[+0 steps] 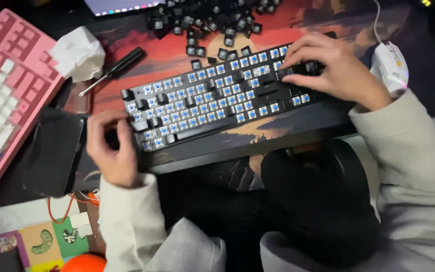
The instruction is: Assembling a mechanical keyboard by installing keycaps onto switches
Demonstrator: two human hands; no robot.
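the black keyboard (217, 95) lies tilted at the desk edge, most of its key caps off and blue switches showing. the left hand (111, 148) curls at the keyboard's left end, thumb and fingers pinched together there; i cannot tell what they hold. the right hand (336, 68) lies bent over the keyboard's right end, fingertips (290, 61) pressing down on the keys. a pile of loose key caps (207, 20) sits behind the keyboard.
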